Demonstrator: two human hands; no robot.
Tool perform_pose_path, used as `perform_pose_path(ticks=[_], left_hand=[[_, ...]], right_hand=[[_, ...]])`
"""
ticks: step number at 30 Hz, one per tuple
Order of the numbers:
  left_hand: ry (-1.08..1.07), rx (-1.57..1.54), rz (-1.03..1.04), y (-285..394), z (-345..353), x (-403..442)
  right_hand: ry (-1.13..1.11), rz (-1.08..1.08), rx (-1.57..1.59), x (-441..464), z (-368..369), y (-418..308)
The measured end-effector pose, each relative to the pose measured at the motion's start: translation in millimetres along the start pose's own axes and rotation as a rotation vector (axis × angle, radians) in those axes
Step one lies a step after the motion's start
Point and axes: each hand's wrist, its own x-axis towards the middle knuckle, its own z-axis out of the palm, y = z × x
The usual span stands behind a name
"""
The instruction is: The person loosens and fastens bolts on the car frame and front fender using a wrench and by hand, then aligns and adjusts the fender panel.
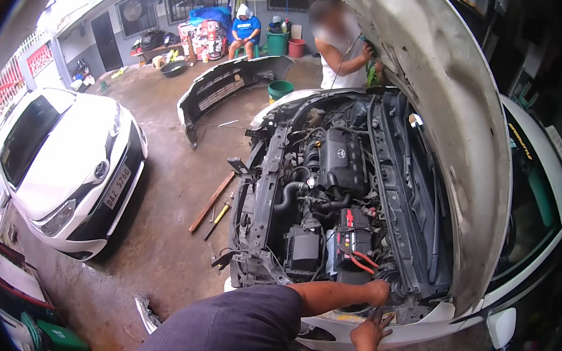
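My left hand (pixel 378 292) is closed over the near corner of the open engine bay; what it grips, if anything, is hidden. Just below it, my right hand (pixel 367 331) has its fingers apart at the white fender's edge, beside a yellowish patch (pixel 349 318). Left of my left hand, a red-handled tool (pixel 362 260) lies by the black and red battery (pixel 354 229). A black box (pixel 302 249) sits left of the battery, and the engine cover (pixel 342 159) is farther back.
The raised hood (pixel 459 124) stands at the right. A person (pixel 342 54) works at the car's far side; another person (pixel 245 32) sits behind. On the ground are a detached bumper (pixel 216 91), a wooden bar (pixel 212 203) and a hammer (pixel 219 219). A white car (pixel 75 164) is parked left.
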Motion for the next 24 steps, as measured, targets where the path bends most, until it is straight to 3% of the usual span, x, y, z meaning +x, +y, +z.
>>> perform_pose_path(ticks=[7,10,12,16,18,20,23,24], left_hand=[[-0.049,0.014,-0.037,-5,26,14],[-0.036,-0.076,-0.218,-8,42,20],[0.240,-0.326,-0.503,-7,61,27],[0.283,-0.349,-0.472,-12,70,41],[-0.094,0.301,0.170,-16,58,51],[0.078,-0.124,-0.141,-4,49,42],[0.133,-0.083,0.079,-41,52,41],[0.142,-0.090,0.156,-49,47,33]], right_hand=[[0.000,0.003,-0.042,5,-6,-4],[0.006,-0.009,-0.056,11,0,-5],[0.027,-0.013,-0.039,7,4,0],[-0.006,-0.001,-0.023,3,-6,-6],[0.018,-0.001,0.003,2,-2,-4],[0.111,-0.011,0.082,4,11,4],[0.539,-0.268,0.379,0,25,33],[0.573,-0.228,0.383,-2,29,44]])
